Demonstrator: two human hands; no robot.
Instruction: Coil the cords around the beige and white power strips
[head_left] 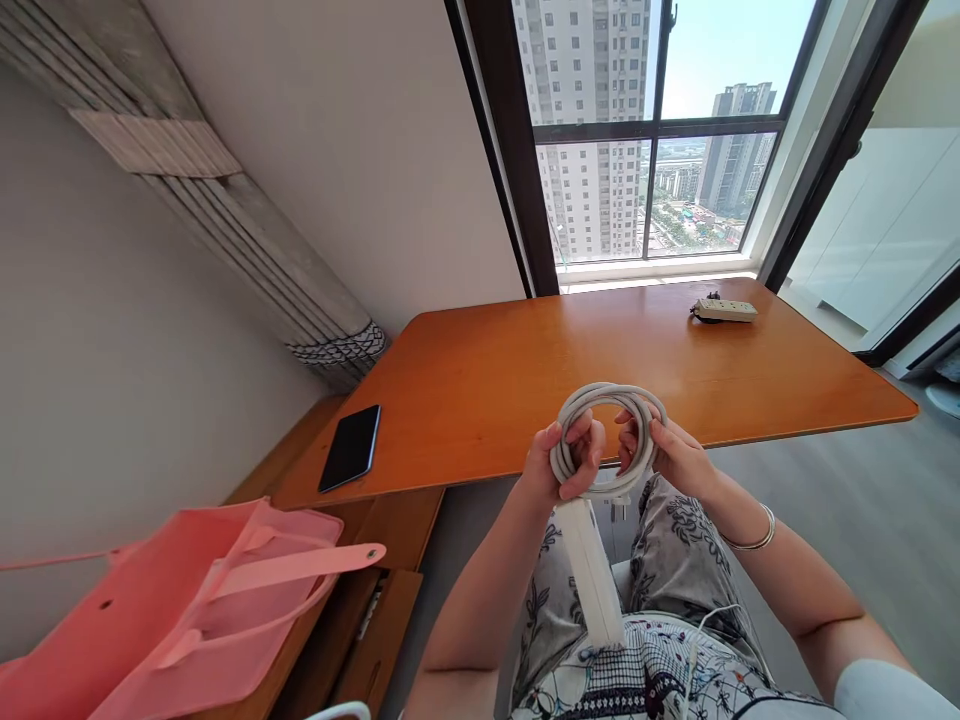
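Observation:
A coil of thick white cable is held up at the near edge of the wooden table. My left hand is closed round the coil's left side. My right hand pinches its right side; a silver bangle sits on that wrist. The cable's white power strip hangs down from the coil over my lap.
A black phone lies at the table's near left corner. A second power strip rests at the far right by the window. A pink tote bag sits on a low wooden cabinet to the left.

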